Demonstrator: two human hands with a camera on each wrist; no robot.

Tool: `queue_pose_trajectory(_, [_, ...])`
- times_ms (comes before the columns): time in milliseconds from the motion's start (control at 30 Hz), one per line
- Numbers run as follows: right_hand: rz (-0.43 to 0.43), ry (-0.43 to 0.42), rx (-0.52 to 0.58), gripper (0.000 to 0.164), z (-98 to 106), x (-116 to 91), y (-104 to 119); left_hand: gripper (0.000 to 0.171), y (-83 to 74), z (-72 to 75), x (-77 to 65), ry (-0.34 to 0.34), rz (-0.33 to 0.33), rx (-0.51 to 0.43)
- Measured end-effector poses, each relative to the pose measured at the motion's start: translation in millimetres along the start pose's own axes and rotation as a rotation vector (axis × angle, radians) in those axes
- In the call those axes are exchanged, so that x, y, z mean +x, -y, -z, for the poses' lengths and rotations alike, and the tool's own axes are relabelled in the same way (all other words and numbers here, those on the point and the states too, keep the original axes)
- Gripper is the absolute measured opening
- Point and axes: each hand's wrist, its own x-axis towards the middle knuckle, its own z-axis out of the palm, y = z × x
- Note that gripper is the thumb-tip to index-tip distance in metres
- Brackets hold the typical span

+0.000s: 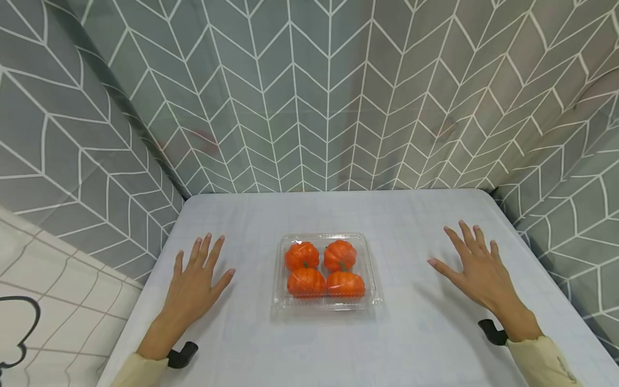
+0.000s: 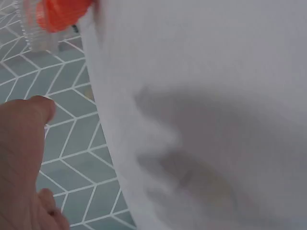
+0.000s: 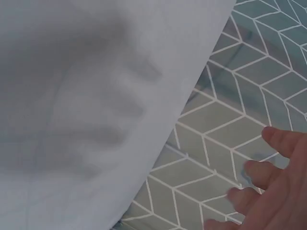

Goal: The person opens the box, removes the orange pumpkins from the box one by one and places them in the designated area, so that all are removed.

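Note:
A clear plastic container lies in the middle of the table with several small orange pumpkins with green stems inside. To its left, my left hand hovers over the cloth, fingers straight and spread, holding nothing. On the other side, my right hand is also spread, with nothing in it and well apart from the container. In the left wrist view, one orange pumpkin and part of the container show at the top left corner. The right wrist view has only the fingers and the hand's shadow on the cloth.
A white cloth covers the table. Grey curtains with a white chevron pattern hang behind it and on both sides. At the lower left is a white surface with grid lines. Each wrist bears a black mount.

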Motion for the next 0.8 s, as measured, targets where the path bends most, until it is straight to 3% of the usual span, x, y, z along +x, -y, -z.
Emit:
queue_pose_trajectory(167, [-0.027, -0.032, 0.057, 0.067, 0.1, 1.5, 13.2, 0.080, -11.5, -1.3, 1.3, 0.073, 0.039, -0.277])
queue_pose_trajectory(367, [0.056, -0.143, 0.111, 0.040, -4.8, 4.7, 34.6, 0.057, -30.0, -3.1, 3.0, 0.101, 0.136, -0.545])
queue_pose_trajectory(567, [0.170, -0.180, 0.162, 0.033, -11.0, 12.2, 63.8, 0.048, -47.9, -4.4, -5.2, 0.202, 0.267, -0.780])
queue_pose_trajectory(800, [0.231, -0.143, 0.194, 0.031, -18.1, 16.6, 89.2, 0.047, -59.2, -8.8, -0.4, 0.290, 0.280, -1.122])
